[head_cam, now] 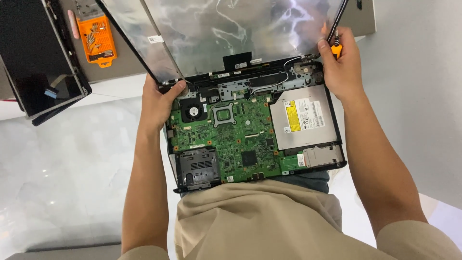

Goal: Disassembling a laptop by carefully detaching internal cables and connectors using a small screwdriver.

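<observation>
An opened laptop base (332,123) rests on my lap, its green motherboard (231,139) bare, with a small fan (193,111) at the upper left and a silver optical drive (303,118) on the right. The lid (226,33), lined with silver foil, stands tilted away from me. My left hand (159,103) grips the base at the left hinge corner, thumb pressed by the hinge. My right hand (339,62) holds the right edge of the lid near the hinge and also clasps a small orange-handled screwdriver (337,48).
A detached screen panel (36,58) lies on a grey table (125,65) at the upper left. An orange case of screwdriver bits (97,41) lies beside it. Glossy white floor (62,168) spreads below. My beige trousers (260,221) fill the foreground.
</observation>
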